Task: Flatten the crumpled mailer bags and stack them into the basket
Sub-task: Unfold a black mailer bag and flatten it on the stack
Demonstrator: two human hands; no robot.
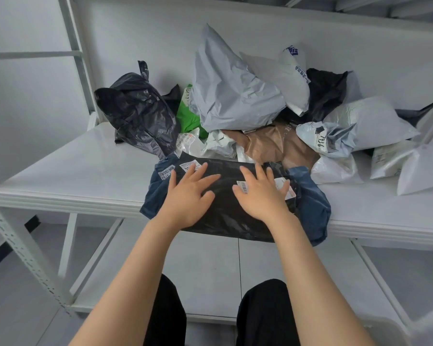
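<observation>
Fingers (198,172) of left hand (188,196) and right hand (263,193) wide on black mailer (225,213), bag heap (230,96) behind

Black digits "7936" run sideways on a white label (321,142) on the pale blue bag (340,138), at three o'clock in the pile. Blue Chinese characters (301,71) run down the white bag (291,92) at one o'clock, too small to read. Shipping labels on the black bag (225,203) and dark blue bag (158,193) at six o'clock are blurred
</observation>
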